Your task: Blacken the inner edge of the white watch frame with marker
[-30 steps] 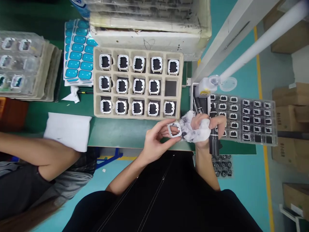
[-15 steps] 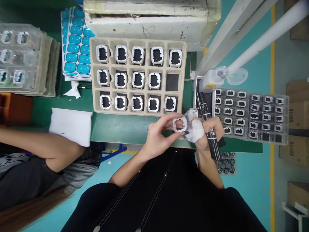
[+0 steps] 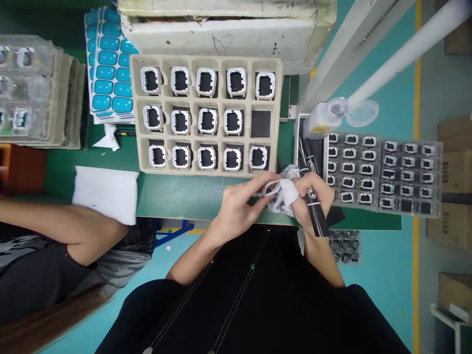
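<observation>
Between thumb and fingers, my left hand (image 3: 241,209) holds a white square frame (image 3: 270,188) by its edges, tilted so that it shows partly edge-on. My right hand (image 3: 313,199) is closed around a black marker (image 3: 316,212) and a crumpled white cloth (image 3: 284,199). The cloth touches the right side of the frame. Just beyond my hands lies a beige tray (image 3: 206,173) with similar white frames in its compartments; one compartment in the middle row, at the right end, holds no frame.
Clear plastic trays of frames (image 3: 381,172) lie at the right, beside a plastic bottle (image 3: 317,118). Blue sticker sheets (image 3: 106,73), stacked trays (image 3: 61,98) and a white cloth pad (image 3: 105,194) are at the left. Another person's arm (image 3: 62,221) reaches in there.
The frame has turned from facing the camera to tilted, and the cloth now meets its side. My right hand has shifted slightly left with the marker. The view has moved a little.
</observation>
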The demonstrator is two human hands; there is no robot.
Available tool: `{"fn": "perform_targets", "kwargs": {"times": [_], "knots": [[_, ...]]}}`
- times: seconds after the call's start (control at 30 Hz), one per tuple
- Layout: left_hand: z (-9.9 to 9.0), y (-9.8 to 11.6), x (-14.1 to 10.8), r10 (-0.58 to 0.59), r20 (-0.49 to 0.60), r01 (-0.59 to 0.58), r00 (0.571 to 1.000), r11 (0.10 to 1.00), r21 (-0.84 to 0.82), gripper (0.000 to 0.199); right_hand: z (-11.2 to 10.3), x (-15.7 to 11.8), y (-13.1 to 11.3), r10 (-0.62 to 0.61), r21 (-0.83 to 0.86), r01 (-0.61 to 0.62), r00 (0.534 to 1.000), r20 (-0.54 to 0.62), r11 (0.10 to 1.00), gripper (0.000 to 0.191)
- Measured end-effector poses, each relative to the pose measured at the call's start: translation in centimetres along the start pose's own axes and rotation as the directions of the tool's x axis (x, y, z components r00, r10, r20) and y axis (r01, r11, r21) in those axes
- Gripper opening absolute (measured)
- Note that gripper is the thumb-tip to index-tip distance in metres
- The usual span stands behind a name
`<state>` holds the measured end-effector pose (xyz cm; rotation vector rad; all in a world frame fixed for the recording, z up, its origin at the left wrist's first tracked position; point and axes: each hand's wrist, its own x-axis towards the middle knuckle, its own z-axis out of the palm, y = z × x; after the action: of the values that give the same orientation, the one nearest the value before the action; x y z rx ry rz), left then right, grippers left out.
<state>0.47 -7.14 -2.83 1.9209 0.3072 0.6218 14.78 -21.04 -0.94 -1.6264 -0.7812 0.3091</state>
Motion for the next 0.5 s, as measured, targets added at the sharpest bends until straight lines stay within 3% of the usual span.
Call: {"fn": "perform_targets", "kwargs": {"times": [0.17,0.27,0.4,0.5], "knots": [[-0.2,-0.5,0.5,0.065,0.017,-0.066,0.998,0.994,0.083,0.037,0.3,-0.1,-1.1,0.09,0.015,-0.09,0.995,0.034,0.996,0.037],[0.0,-0.9,0.8,0.071,0.043,-0.074,0.997,0.995,0.064,0.046,0.3,-0.3,-1.3,0.059,0.016,-0.061,0.991,0.118,0.998,0.033],[0.3,-1.2,1.0,-0.077,0.031,0.08,0.997,0.987,-0.138,0.049,-0.1,-0.6,-0.4,-0.108,0.12,0.094,0.987,0.122,0.988,0.039],[0.5,-1.0,1.2,-0.183,0.027,0.18,0.983,0.913,-0.366,0.054,-0.3,-0.7,0.4,-0.081,0.283,0.052,0.992,0.092,0.958,0.047]]}}
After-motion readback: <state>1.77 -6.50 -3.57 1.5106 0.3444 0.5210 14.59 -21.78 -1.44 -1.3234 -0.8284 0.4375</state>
